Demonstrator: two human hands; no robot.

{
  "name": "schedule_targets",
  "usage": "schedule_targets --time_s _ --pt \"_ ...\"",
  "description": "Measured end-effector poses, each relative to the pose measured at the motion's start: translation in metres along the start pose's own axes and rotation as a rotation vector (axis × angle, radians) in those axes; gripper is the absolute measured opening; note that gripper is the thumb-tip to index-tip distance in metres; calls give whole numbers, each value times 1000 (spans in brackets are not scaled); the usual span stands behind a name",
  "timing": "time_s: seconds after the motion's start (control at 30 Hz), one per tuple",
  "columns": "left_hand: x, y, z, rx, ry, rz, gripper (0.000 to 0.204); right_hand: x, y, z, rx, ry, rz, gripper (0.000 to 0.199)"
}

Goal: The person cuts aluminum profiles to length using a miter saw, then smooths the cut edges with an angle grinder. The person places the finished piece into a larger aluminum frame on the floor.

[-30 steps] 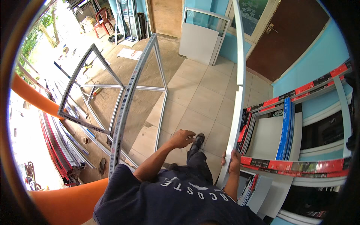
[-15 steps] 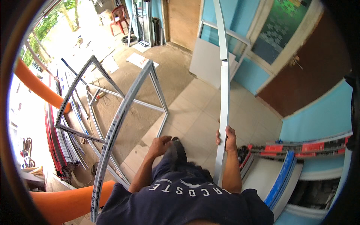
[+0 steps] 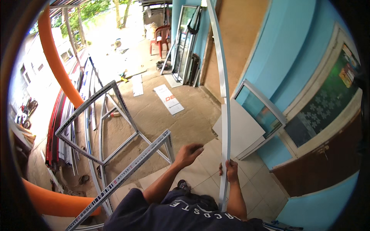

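A long, pale aluminium profile (image 3: 226, 134) stands nearly upright in front of me, its top reaching the upper edge of the view. My right hand (image 3: 231, 170) is wrapped round its lower part. To the left of the profile, my left hand (image 3: 189, 154) is held in the air with nothing in it, its fingers loosely stretched toward the profile but apart from it. Closest to the left hand is a metal frame structure (image 3: 133, 163), made of grey bars with printed film on them. Its lower bars are partly hidden by my left arm and shirt.
Orange posts (image 3: 61, 65) rise on the left beside a heap of long metal profiles (image 3: 63, 131). White panels lie on the floor ahead, one with orange print (image 3: 169, 99). A framed glass panel (image 3: 256, 107) and a white board (image 3: 241, 127) lean on the blue wall. A red chair (image 3: 161, 40) stands farther off.
My view has swung left and up toward the yard. My left hand has lifted forward and moved nearer the profile, its fingers looser. My right hand keeps its grip on the profile.
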State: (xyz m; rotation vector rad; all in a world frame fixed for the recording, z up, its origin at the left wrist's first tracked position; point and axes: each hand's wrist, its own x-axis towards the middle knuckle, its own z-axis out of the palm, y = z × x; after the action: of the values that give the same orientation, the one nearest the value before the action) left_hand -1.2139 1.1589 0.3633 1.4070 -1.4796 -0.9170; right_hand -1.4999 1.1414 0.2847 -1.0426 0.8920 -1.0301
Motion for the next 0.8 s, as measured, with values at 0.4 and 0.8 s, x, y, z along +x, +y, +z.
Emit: schedule_targets --time_s 0.4,0.8 --pt "208 54 -54 -227 655 256 67 236 -28 36 -51 -541 -177 38" --pt "231 90 -145 -267 1212 500 42 419 -50 129 -30 -1215 -130 60"
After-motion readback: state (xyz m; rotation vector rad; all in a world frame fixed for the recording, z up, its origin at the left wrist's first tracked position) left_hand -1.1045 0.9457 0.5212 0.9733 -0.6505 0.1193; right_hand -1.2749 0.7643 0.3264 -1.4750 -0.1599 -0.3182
